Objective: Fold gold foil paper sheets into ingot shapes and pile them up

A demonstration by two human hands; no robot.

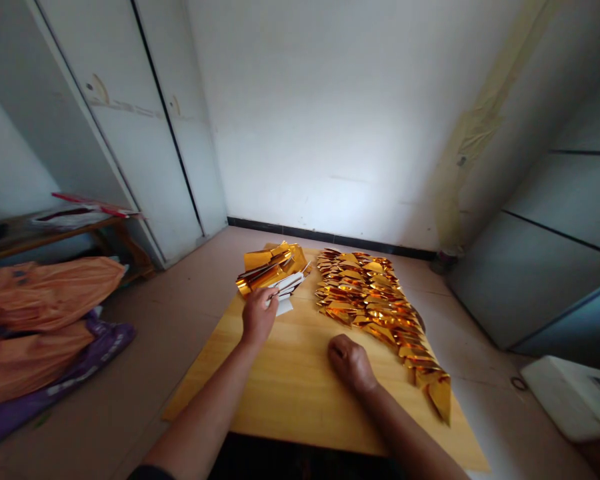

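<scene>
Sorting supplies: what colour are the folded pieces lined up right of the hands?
Shiny gold, seen in the head view: folded foil pieces.

White box (575,397) — cut off by right edge.

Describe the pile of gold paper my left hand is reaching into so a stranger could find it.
On the wooden board, look at its far left corner. The loose gold sheet stack lies there under the left hand, with white backs showing, unlike the long row of folded gold pieces on its right.

Dim room, bright wall patch, warped edges
</scene>
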